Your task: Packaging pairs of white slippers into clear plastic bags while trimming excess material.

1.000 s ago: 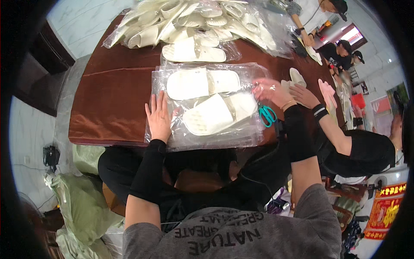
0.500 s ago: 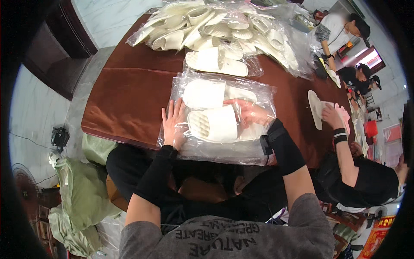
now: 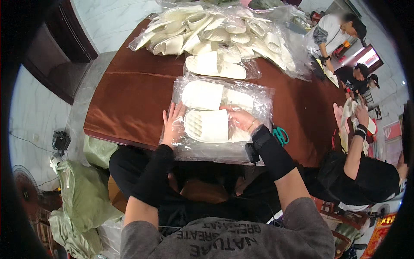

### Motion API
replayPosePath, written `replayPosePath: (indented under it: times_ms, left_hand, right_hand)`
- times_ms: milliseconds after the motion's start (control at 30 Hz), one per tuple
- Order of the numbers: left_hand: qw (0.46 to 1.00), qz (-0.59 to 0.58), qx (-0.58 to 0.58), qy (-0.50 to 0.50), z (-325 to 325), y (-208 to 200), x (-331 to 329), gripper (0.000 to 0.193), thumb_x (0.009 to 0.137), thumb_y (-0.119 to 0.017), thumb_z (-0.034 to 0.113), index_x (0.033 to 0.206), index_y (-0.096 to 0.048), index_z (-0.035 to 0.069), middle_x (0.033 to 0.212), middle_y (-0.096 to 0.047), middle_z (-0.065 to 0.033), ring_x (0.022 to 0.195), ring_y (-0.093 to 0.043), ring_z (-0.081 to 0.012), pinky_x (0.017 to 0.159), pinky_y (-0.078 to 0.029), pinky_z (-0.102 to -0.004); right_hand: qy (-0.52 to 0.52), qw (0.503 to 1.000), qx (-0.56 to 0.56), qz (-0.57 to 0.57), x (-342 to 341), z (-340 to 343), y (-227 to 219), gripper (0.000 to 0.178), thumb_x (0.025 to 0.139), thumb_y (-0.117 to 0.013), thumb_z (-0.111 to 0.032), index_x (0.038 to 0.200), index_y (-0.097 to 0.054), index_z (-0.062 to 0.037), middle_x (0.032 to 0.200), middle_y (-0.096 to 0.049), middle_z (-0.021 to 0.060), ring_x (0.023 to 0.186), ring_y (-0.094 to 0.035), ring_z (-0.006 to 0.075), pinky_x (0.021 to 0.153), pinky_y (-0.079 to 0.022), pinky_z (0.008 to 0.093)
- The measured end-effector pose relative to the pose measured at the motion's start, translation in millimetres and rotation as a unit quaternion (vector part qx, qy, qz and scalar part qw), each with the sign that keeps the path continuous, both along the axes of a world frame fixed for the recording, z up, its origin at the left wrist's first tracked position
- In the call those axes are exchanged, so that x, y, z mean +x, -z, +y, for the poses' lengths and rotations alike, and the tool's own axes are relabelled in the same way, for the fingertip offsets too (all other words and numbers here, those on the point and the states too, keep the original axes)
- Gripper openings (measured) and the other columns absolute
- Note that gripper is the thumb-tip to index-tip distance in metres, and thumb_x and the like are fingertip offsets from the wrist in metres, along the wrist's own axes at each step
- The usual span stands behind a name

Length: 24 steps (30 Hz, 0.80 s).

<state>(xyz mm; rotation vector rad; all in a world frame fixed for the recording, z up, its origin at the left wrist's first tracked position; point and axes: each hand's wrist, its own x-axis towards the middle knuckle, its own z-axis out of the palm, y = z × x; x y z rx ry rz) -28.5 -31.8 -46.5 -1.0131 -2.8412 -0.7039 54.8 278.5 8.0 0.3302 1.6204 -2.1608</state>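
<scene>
Two cream slippers lie side by side with their toes to the left: a far slipper [image 3: 202, 96] and a near slipper [image 3: 207, 126] with a dimpled footbed. A clear plastic bag [image 3: 189, 149] is around them, flat on the table. My left hand [image 3: 173, 125] rests at the bag's left edge, fingers spread, close to the near slipper's toe. At the heel end, my right hand [image 3: 242, 121] grips the near slipper, its fingertips partly hidden by the strap and glossy plastic.
Beyond the bag lies another bagged slipper [image 3: 233, 70], then a heap of bagged slippers [image 3: 207, 30]. Teal-handled scissors [image 3: 280, 136] lie by my right wrist. A brown cloth covers the table [image 3: 125, 99]. On the right, a co-worker's hand [image 3: 361, 114] is among slippers.
My right hand has shifted left along the near slipper, and both slippers sit slightly further left. The teal scissors have come into view. The co-worker's hand has moved away to the right.
</scene>
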Motion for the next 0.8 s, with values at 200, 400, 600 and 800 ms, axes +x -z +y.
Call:
replayPosePath:
  times_ms: [200, 400, 600, 800]
  left_hand:
    - [0.95, -0.142, 0.274, -0.045, -23.2, -62.3, -30.7, 0.033, 0.1, -0.066, 0.008, 0.132, -0.068, 0.0, 0.129, -0.072, -0.0191, 0.118, -0.071, -0.0316, 0.1, -0.055, -0.0359]
    - [0.992, -0.029, 0.119, -0.012, 6.1, -45.6, 8.8, 0.052, 0.109, -0.054, 0.029, 0.157, -0.046, 0.009, 0.164, -0.044, -0.0143, 0.153, -0.039, -0.034, 0.123, -0.031, -0.0538]
    - [0.994, 0.095, -0.018, -0.047, 9.9, -33.8, 20.9, 0.055, 0.11, -0.049, 0.035, 0.161, -0.042, 0.015, 0.17, -0.037, -0.0076, 0.158, -0.03, -0.0316, 0.127, -0.025, -0.0547]
    - [0.992, 0.116, -0.029, -0.047, 18.6, -34.7, 26.4, 0.054, 0.108, -0.053, 0.032, 0.159, -0.046, 0.016, 0.168, -0.04, -0.0082, 0.155, -0.034, -0.0339, 0.126, -0.026, -0.0547]
  right_hand:
    - [0.046, 0.995, 0.008, 0.086, 11.3, 10.1, 22.0, 0.042, 0.101, -0.07, -0.015, 0.138, -0.063, 0.002, 0.117, -0.073, 0.0051, 0.1, -0.069, 0.01, 0.089, -0.056, 0.0275]
    - [0.105, 0.987, -0.005, 0.123, 10.0, -0.3, 27.5, 0.036, 0.097, -0.07, -0.009, 0.13, -0.069, 0.004, 0.108, -0.076, 0.0055, 0.091, -0.071, 0.0124, 0.08, -0.056, 0.0238]
    - [0.077, 0.958, 0.268, 0.061, 48.1, 27.5, -39.8, 0.025, 0.099, -0.069, -0.012, 0.118, -0.075, 0.0026, 0.103, -0.077, 0.0056, 0.094, -0.07, 0.013, 0.083, -0.055, 0.0261]
    - [-0.067, 0.956, 0.278, 0.071, 101.5, 83.0, -98.9, 0.028, 0.097, -0.069, -0.015, 0.119, -0.076, 0.001, 0.105, -0.077, 0.005, 0.091, -0.071, 0.0106, 0.08, -0.055, 0.0254]
